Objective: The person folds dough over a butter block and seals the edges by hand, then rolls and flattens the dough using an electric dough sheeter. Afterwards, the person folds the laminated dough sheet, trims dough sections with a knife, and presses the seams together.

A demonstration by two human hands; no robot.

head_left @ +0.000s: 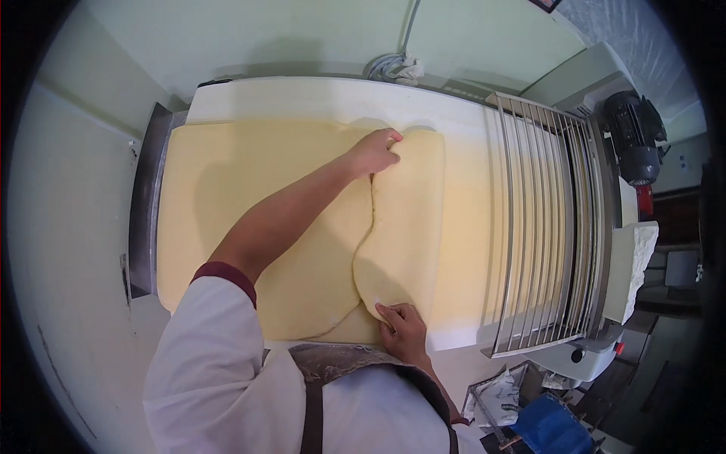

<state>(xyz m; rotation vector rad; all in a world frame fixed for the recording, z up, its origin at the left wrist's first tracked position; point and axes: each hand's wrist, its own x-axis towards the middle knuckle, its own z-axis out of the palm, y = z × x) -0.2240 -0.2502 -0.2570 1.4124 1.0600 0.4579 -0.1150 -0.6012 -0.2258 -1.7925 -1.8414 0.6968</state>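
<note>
A large pale yellow sheet of dough [249, 174] lies spread over a white belt. Its right end is doubled over into a flap [404, 219], whose wavy free edge rests on the sheet. At the far end of that edge, my left hand [376, 151] grips the flap's corner between thumb and fingers, with the arm stretched across the dough. Close to my body, my right hand [404, 331] pinches the flap's near corner, its fingers curled. Some fingertips are hidden by the hands and the dough.
Right of the dough, a metal bar guard [529, 227] stands over the belt [465, 227] of what looks like a dough sheeter. A dark motor [634, 136] sits beyond it. Coiled cable [387, 66] hangs at the back wall. A blue item [552, 425] lies low at right.
</note>
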